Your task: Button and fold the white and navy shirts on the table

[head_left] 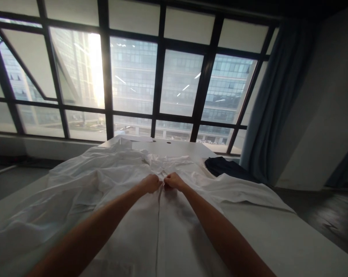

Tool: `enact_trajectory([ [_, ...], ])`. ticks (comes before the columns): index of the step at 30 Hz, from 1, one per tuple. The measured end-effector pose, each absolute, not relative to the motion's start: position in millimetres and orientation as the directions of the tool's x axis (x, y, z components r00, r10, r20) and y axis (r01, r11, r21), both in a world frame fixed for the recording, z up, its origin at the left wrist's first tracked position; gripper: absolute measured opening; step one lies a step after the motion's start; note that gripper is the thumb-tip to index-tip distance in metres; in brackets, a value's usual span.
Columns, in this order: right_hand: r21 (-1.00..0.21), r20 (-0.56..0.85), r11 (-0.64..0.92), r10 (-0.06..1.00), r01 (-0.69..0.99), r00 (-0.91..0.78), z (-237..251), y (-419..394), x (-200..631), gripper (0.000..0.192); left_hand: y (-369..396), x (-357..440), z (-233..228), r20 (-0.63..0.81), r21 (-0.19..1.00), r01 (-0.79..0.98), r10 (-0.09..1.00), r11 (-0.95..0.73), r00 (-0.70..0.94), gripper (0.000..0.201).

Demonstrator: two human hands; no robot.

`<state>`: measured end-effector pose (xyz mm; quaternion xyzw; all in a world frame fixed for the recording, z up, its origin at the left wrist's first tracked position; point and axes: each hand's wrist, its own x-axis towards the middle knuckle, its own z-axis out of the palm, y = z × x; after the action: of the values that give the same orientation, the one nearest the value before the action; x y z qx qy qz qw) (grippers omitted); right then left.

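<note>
A white shirt [104, 192] lies spread flat on a white table [292, 238], collar toward the window. Its front opening runs as a dark line down the middle toward me. My left hand [151, 183] and my right hand [173, 180] meet at that opening, just below the collar. Both have their fingers pinched on the cloth edges, one on each side, almost touching each other. Both forearms reach out over the lower part of the shirt. The fingertips are hidden in the folds.
A dark folded garment [226, 167] lies on the table's far right, beside the shirt's sleeve. A large window with dark frames [159, 77] fills the back. A blue-grey curtain [280, 100] hangs at right. Floor drops away on both sides of the table.
</note>
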<state>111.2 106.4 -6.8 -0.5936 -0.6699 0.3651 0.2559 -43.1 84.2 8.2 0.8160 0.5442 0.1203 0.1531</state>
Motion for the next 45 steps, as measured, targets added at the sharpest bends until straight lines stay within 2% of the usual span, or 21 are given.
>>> enact_trajectory([
  [1,-0.874,-0.081,0.015,0.981,0.485,-0.177,-13,106,115,0.018,88,-40,6,0.012,0.488,0.825,0.947,-0.286,0.322,0.041],
  [3,-0.954,-0.020,0.043,0.978,0.297,-0.206,-25,106,122,0.017,93,-37,-1,-0.013,0.659,0.726,0.962,-0.197,0.274,0.040],
  [5,-0.975,0.041,0.090,0.972,0.204,-0.230,-34,105,127,0.016,96,-36,-12,0.008,0.746,0.638,0.961,-0.191,0.278,0.041],
  [8,-0.984,0.067,0.108,0.961,0.139,-0.268,-38,104,130,0.016,100,-38,-24,0.026,0.803,0.565,0.958,-0.190,0.285,0.040],
  [12,-0.982,0.076,0.124,0.949,0.142,-0.307,-34,100,129,0.015,103,-37,-29,0.100,0.779,0.577,0.957,-0.245,0.272,0.035],
  [16,-0.938,0.092,0.174,0.958,0.298,-0.271,-30,98,128,0.016,102,-34,-30,0.196,0.729,0.600,0.940,-0.331,0.280,0.027],
  [21,-0.867,0.112,0.225,0.957,0.445,-0.267,-28,98,128,0.014,98,-33,-31,0.281,0.726,0.578,0.928,-0.372,0.245,0.021],
  [28,-0.843,0.175,0.267,0.957,0.467,-0.231,-24,92,123,0.024,97,-33,-30,0.365,0.731,0.564,0.919,-0.384,0.152,0.020],
  [32,-0.823,0.184,0.278,0.956,0.496,-0.230,-23,88,118,0.024,94,-35,-29,0.301,0.796,0.502,0.941,-0.337,0.153,0.023],
  [35,-0.868,0.158,0.235,0.966,0.438,-0.207,-25,87,119,0.019,92,-36,-27,0.234,0.834,0.470,0.957,-0.288,0.171,0.024],
  [39,-0.889,0.172,0.271,0.945,0.369,-0.279,-26,87,125,0.018,93,-35,-26,0.293,0.796,0.505,0.942,-0.335,0.163,0.018],
  [42,-0.847,0.172,0.293,0.940,0.444,-0.294,-25,88,128,0.017,92,-32,-27,0.314,0.787,0.504,0.934,-0.356,0.170,0.017],
  [45,-0.761,0.216,0.319,0.946,0.565,-0.242,-24,91,130,0.016,89,-32,-28,0.231,0.827,0.454,0.937,-0.330,0.261,0.018],
])
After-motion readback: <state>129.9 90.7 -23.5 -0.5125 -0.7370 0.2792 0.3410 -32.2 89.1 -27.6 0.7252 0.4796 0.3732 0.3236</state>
